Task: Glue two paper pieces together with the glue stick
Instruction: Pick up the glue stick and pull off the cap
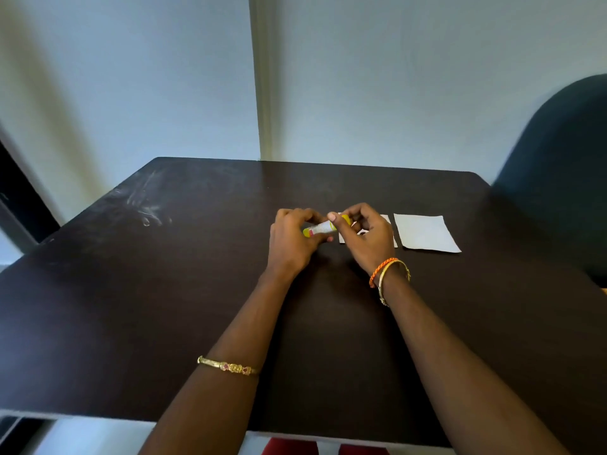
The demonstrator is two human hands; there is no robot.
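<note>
Both hands meet on the glue stick (321, 227), held just above the dark surface (197, 290) near its middle: the left hand (292, 239) grips the white barrel and its yellow base end, while the right hand (366, 236) pinches the yellow end that points right, which I take to be the cap. The stick's long axis runs nearly level, left to right, tilted slightly up toward the right, so any pull to uncap it would go along that line, the hands parting sideways. Two paper pieces lie flat to the right: the far paper (425, 233) is in full view, the near paper (389, 221) mostly hidden behind the right hand, which is the closer hand to both. Whether the cap is loosened cannot be made out.
</note>
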